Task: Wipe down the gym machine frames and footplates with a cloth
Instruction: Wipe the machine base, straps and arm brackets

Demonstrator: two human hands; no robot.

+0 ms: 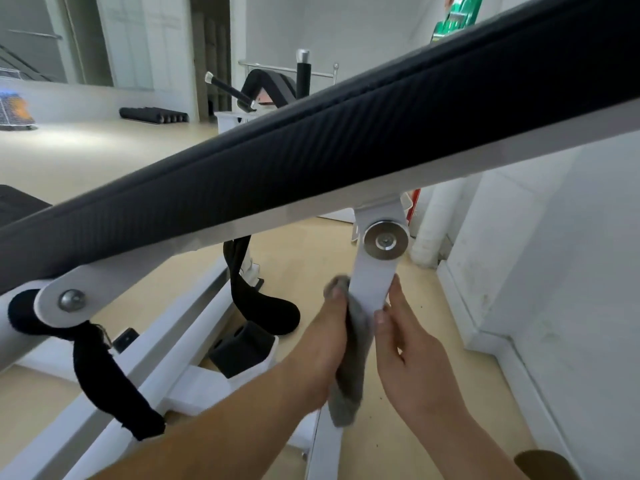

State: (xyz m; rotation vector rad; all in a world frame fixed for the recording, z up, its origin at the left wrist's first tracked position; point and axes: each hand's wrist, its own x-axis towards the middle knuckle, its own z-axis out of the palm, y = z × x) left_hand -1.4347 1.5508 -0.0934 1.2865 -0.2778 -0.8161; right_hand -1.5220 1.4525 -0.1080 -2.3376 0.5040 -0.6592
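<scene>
Grey cloth (pixel 348 375) hangs bunched in the left hand (pixel 325 344), whose fingers curl round it and press it to the left edge of a white support strut (pixel 372 285) in the near middle of the scene. The cloth's top is wadded at the fingertips against the strut, and its loose end droops below the hand. The right hand (pixel 412 358) pinches the same strut from the right, with the thumb on the front face and the fingers lying fairly straight along the right edge. The two hands are just beside each other, with the strut and the cloth between them.

At the strut's top a round steel pivot disc (pixel 385 240) joins it to the white underside of a long black bench pad (pixel 346 133), which slants from the near left up to the far right. At the left a second white bracket with a bolt (pixel 72 301) carries the pad. Black straps (pixel 107 379) hang there over the white frame rail (pixel 180 337), which runs along the pale wooden floor (pixel 86 157). A white wall (pixel 571 254) stands at the right. Far off, dark foam rollers (pixel 154 116) lie by the wall, near another machine with black handles (pixel 228 90).
</scene>
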